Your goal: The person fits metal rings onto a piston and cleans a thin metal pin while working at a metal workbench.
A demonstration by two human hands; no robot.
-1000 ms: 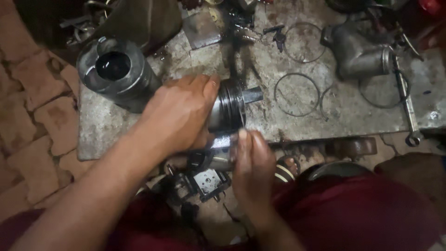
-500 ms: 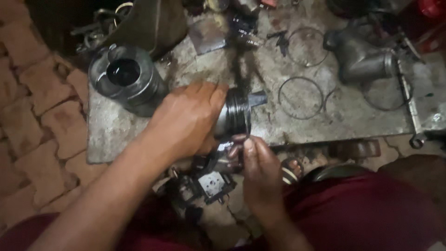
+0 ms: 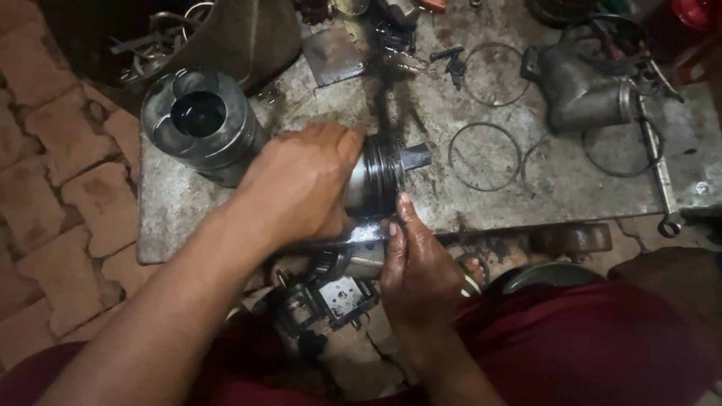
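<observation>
I see my left hand (image 3: pixel 301 188) spread over a piston (image 3: pixel 368 180) that lies on its side near the front edge of the metal work slab (image 3: pixel 571 195), fingers wrapped around its skirt in a firm grasp, with the ringed crown poking out past the fingertips. My right hand (image 3: pixel 417 263) comes up from just below the piston, its fingertips (image 3: pixel 401 210) pressed against the piston's grooved band at the underside; the fingers look pinched on something thin there, possibly a ring, though the dark, oily surface keeps me from telling for sure. A short pin or stub (image 3: pixel 415 156) sticks out of the piston toward the right. To the left of the piston, touching or nearly touching my left wrist, a second piston (image 3: pixel 201 124) stands upright with its bowl-shaped crown facing up. To the right of the held piston, loose rings (image 3: pixel 485 156) lie flat on the slab, and farther right sits a cast grey elbow housing (image 3: pixel 583 90). Below the piston, off the slab's edge, a small dark mechanical part (image 3: pixel 331 301) rests near my lap.
</observation>
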